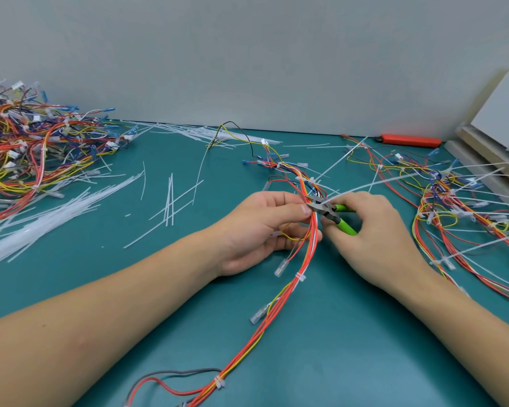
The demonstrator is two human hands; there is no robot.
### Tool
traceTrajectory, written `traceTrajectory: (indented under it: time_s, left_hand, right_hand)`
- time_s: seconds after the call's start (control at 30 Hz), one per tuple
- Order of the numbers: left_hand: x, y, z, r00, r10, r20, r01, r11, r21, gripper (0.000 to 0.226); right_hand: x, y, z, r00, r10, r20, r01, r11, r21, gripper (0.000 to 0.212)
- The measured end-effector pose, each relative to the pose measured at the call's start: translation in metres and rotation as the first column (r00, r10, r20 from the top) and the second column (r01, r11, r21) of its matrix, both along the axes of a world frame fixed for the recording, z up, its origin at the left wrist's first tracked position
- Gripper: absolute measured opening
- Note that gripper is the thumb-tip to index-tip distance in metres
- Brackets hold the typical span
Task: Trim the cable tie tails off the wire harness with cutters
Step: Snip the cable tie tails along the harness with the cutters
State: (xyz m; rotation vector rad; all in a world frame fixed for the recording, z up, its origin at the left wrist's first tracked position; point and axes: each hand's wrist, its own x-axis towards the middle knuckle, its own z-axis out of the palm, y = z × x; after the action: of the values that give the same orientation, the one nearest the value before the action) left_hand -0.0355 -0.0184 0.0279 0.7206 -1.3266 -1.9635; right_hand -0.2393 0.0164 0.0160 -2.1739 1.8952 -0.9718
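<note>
Head view looks down at a green tabletop (350,333). Closest to the camera, 2 bare arms reach forward. A harness (282,295) of red, orange and yellow wires runs from the near edge up between the hands, with white ties (300,277) around it. The left hand (262,230) curls around the harness and holds it, thumb on top. The right hand (373,230) grips the cutters (332,214) by their green handles. The cutter tip sits at the harness, just beside the left thumb, where a long white tail (373,183) sticks out to the right. Farther off on the right lie more harnesses (453,195) with long tails. On the left are loose cut tails (41,221) and a big wire pile (33,142). By the far wall lies a red tool (409,140).
</note>
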Motion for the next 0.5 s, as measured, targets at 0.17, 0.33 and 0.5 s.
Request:
traceTrajectory:
  time_s: [0.17,0.33,0.5]
  left_hand:
    - [-0.0002,-0.0007,-0.001,1.0,-0.002,0.004,0.002,1.0,-0.003,0.013]
    - [-0.0002,-0.0003,-0.0012,1.0,-0.002,0.002,0.003,1.0,-0.008,0.015]
    - [-0.0004,0.0003,-0.0008,1.0,0.004,-0.002,-0.004,1.0,-0.004,0.009]
  right_hand:
    - [-0.0016,-0.001,-0.0004,1.0,-0.005,0.022,0.005,1.0,0.013,0.025]
    - [-0.0003,-0.002,0.0018,1.0,-0.014,0.0,0.014,0.999,0.032,0.01]
    - [-0.0005,-0.0018,0.0023,0.997,-0.006,0.073,0.002,0.998,0.065,0.025]
